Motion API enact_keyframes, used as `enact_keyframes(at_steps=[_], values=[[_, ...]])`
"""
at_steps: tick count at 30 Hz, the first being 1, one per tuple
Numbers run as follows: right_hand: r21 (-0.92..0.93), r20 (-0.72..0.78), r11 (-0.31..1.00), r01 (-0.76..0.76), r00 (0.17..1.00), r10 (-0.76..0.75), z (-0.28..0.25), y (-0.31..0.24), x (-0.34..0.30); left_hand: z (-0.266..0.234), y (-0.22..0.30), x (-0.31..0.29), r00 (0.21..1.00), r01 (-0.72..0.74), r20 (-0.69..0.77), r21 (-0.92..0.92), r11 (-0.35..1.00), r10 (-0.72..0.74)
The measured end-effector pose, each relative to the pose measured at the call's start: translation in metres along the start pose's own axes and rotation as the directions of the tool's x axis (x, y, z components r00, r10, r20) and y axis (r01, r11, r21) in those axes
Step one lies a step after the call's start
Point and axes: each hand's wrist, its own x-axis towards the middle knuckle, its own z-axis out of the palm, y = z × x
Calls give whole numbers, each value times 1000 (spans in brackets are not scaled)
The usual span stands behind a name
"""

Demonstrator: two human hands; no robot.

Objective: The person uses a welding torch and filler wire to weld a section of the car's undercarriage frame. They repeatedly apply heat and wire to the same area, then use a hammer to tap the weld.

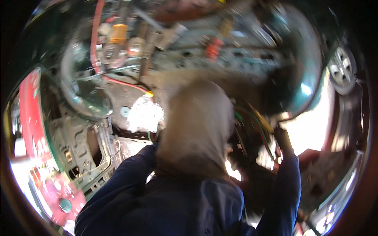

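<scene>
Two dark blue sleeves come up from the lower edge, one on each side of a rounded grey-brown cloth-covered form (197, 122) that blocks the middle. My left arm (130, 169) bends inward, and its hand is hidden behind that form, close to a bright, crinkled, glaring patch (143, 114). My right hand (281, 137) is dark and blurred, beside a yellow strip (264, 121) and thin green and red wires (262, 135). Its fingers do not show clearly, nor does anything they may hold.
A stripped dark green vehicle body surrounds me, with rounded green panels (80, 78) at either side. A red line (95, 35) runs down at the upper left near an orange cylinder (118, 33). A wheel (341, 70) is at right, a red panel (31, 114) at left.
</scene>
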Motion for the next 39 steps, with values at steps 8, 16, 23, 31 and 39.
enact_keyframes(at_steps=[8, 16, 23, 31, 39], values=[[634, 263, 680, -368, 930, 257, -52, -27, 7, -13, 20, 3, 990, 18, 140, 111, 994, -33], [326, 182, 945, -38, 983, -23, -44, 6, 1, -22, 15, 1, 981, 36, 186, 143, 989, -63], [33, 98, 999, -6, 995, 3, -14, 46, 15, -25, 14, -1, 978, 37, 196, 150, 988, -66], [93, 34, 978, -188, 982, 185, -37, 3, 14, -30, 10, -12, 979, 64, 182, 156, 986, -92], [33, -115, 958, -286, 951, 288, 36, 48, 11, -22, 10, -5, 980, 34, 192, 124, 992, -58]])
